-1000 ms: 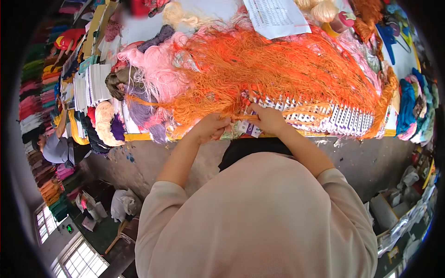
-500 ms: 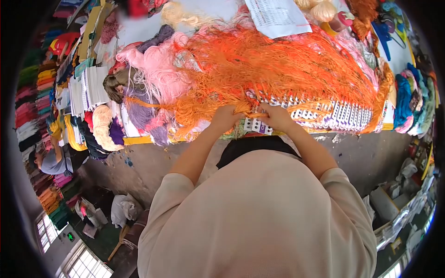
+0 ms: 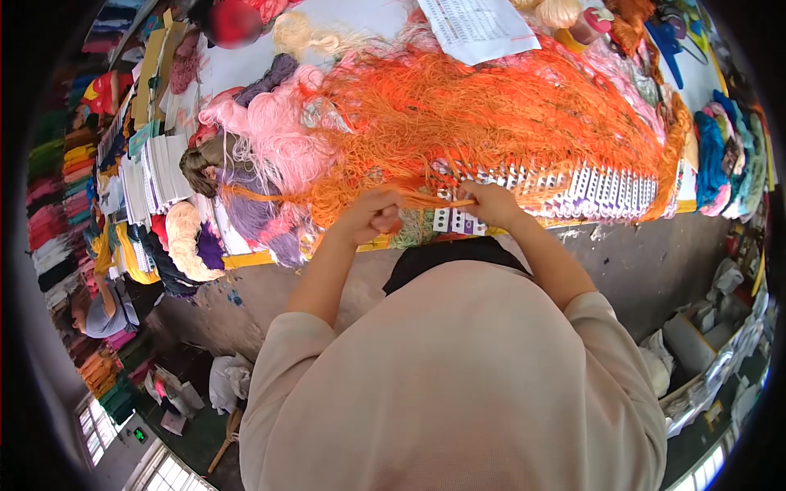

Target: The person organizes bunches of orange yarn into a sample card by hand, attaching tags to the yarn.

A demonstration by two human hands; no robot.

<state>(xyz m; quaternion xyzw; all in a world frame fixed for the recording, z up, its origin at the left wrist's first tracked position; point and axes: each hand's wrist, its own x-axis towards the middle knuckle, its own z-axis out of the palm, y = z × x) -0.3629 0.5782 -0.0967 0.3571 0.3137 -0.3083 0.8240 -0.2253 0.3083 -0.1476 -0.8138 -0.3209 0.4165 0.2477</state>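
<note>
A strand of orange thread (image 3: 426,200) runs taut between my two hands at the front edge of the table. My left hand (image 3: 372,214) is closed around its left part, fingers curled. My right hand (image 3: 493,204) pinches the other end, close to a white card with punched holes (image 3: 458,222). Several more such cards (image 3: 610,196) stand in a row to the right, with orange threads lying over them. Behind both hands spreads a large tangle of orange thread (image 3: 458,106). A green bundle (image 3: 413,229) shows just below the strand.
Pink yarn (image 3: 282,123) and purple yarn (image 3: 254,209) lie to the left, beside stacked white cards (image 3: 160,168). A printed sheet (image 3: 479,29) rests on the far threads. Blue skeins (image 3: 711,155) hang at the right end. Another person (image 3: 106,311) is at far left.
My left hand has moved left and slightly down, away from my right hand, drawing the orange strand out between them. My right hand has stayed nearly in place by the card.
</note>
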